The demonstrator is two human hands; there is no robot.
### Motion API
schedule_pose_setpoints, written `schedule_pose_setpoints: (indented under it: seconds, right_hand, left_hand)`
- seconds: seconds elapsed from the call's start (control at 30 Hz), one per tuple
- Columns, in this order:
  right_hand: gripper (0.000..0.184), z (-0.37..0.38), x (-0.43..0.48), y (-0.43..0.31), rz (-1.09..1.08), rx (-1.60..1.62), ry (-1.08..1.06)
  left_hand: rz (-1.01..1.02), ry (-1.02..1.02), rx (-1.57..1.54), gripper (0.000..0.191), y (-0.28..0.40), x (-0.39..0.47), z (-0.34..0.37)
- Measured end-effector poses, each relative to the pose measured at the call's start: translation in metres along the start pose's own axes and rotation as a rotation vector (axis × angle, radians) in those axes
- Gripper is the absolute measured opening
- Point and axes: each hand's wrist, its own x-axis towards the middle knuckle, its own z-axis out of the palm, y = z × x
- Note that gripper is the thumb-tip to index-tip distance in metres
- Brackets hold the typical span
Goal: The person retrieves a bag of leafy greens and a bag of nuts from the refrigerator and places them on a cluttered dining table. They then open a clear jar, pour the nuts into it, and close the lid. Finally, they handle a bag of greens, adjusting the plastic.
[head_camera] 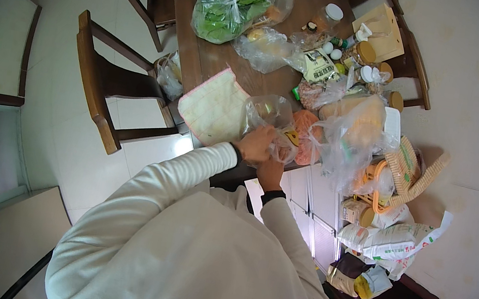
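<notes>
Both hands meet at the near edge of a dark wooden table (207,60). My left hand (256,144) has its fingers curled on the gathered plastic of a clear plastic bag (270,109). Close beside it, my right hand (270,173) touches the lower part of that bag; its fingers are partly hidden. What the bag holds is unclear. A pale quilted cloth (213,106) lies flat to the left of the bag. An orange-red plastic bag (305,137) lies just right of the hands.
A bag of leafy greens (226,8) and a clear bag (264,48) lie farther back. Jars, eggs (331,51) and packets crowd the right side. A bag with bread-like food (365,119) and a woven basket (404,171) are near the wall. Wooden chairs (112,79) stand at left.
</notes>
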Motion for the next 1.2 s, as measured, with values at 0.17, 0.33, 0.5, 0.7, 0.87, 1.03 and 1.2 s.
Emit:
schedule_pose_setpoints:
  seconds: [0.17,0.33,0.5,0.7,0.87,1.03,1.2]
  right_hand:
    - [0.026,-0.077,0.031,0.009,-0.214,0.176,-0.331]
    - [0.031,-0.178,0.155,0.023,0.105,0.325,-0.785]
    - [0.065,-0.120,0.295,-0.001,-0.543,0.015,0.188]
    - [0.042,0.000,0.321,0.039,-0.471,-0.129,-0.279]
    - [0.014,0.023,0.280,0.083,-0.565,-0.085,-0.490]
    - [0.015,-0.002,0.268,0.096,-0.468,-0.090,-0.615]
    - [0.029,-0.042,0.267,0.101,-0.340,-0.036,-0.584]
  left_hand:
    - [-0.050,0.069,-0.022,0.048,0.012,-0.009,-0.018]
    - [-0.255,-0.179,0.025,0.028,-0.002,0.019,-0.006]
    - [-0.295,-0.183,0.041,0.017,-0.009,0.036,0.015]
    - [-0.249,-0.111,0.048,0.012,-0.012,0.037,0.016]
    - [-0.263,-0.089,0.031,0.010,-0.009,0.036,0.010]
    - [-0.276,-0.144,-0.011,0.013,-0.007,0.039,0.000]
    - [-0.321,-0.203,-0.036,0.014,-0.005,0.041,-0.007]
